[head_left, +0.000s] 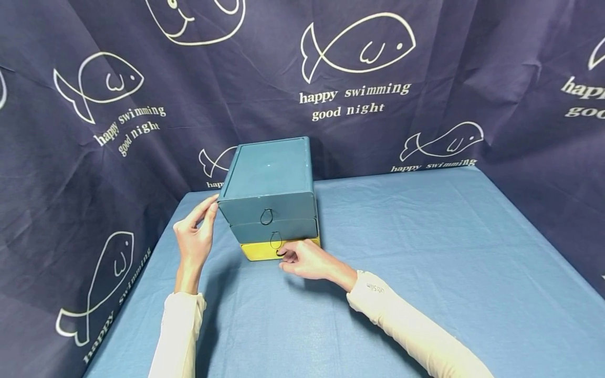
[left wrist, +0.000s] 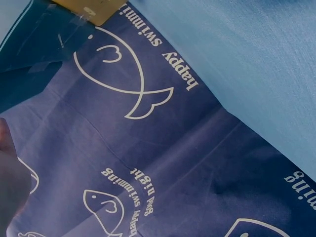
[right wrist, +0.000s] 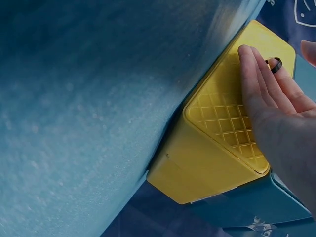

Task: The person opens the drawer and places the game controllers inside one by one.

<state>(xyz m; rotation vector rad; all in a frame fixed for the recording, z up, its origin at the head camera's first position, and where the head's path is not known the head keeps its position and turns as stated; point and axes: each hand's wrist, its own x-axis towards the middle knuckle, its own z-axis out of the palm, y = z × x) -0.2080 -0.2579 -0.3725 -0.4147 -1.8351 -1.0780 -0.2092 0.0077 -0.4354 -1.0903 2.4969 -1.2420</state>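
A stacked drawer box (head_left: pixel 267 168) stands at the back of the table, with two teal tiers over a yellow bottom drawer (head_left: pixel 257 251). Each front carries a thin black loop pull. My right hand (head_left: pixel 307 259) is at the yellow front, one finger hooked through its black loop (right wrist: pixel 277 65); the other fingers lie close to the patterned front (right wrist: pixel 222 118). At the top tier's front left corner, my left hand (head_left: pixel 195 231) touches the edge with thumb and fingertips. Only a dark part of that hand (left wrist: pixel 12 177) shows in the left wrist view. The drawers' contents are hidden.
A light blue cloth (head_left: pixel 425 252) covers the table around the box. Behind and at both sides hangs a dark blue curtain (head_left: pixel 264 79) with white fish drawings and lettering, close to the box's back.
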